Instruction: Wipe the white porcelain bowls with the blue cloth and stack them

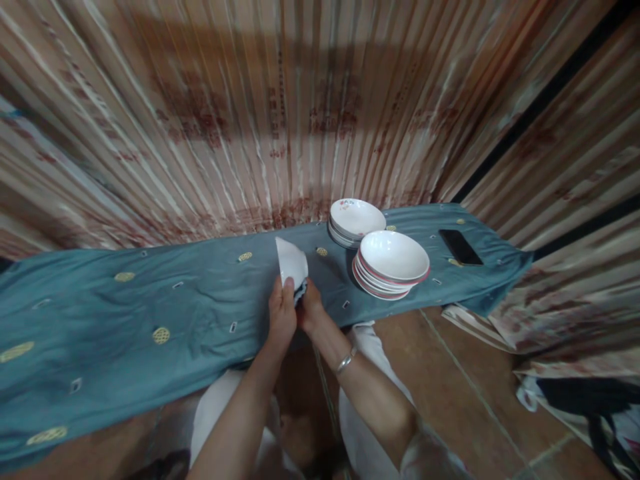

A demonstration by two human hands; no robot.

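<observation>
A white bowl point(292, 261), tilted on its side, is held over the front part of the table. My left hand point(283, 310) grips its lower rim, with the thumb on the white surface. On the bowl's right side my right hand point(311, 305) is closed on a dark bluish cloth point(300, 291), pressed against the outside of the bowl. Most of the cloth is hidden by the fingers. To the right stands a stack of white bowls with red rims point(393, 260). Just behind it is a second stack of white bowls point(356, 220), the top one with a small flower print.
A teal cloth with yellow patterns point(200, 293) covers the long narrow table. Near its right end lies a black phone point(460, 247). Pleated curtains point(300, 120) hang close behind and at the right. A dark bag point(585, 397) is at the lower right, above the tiled floor point(450, 380).
</observation>
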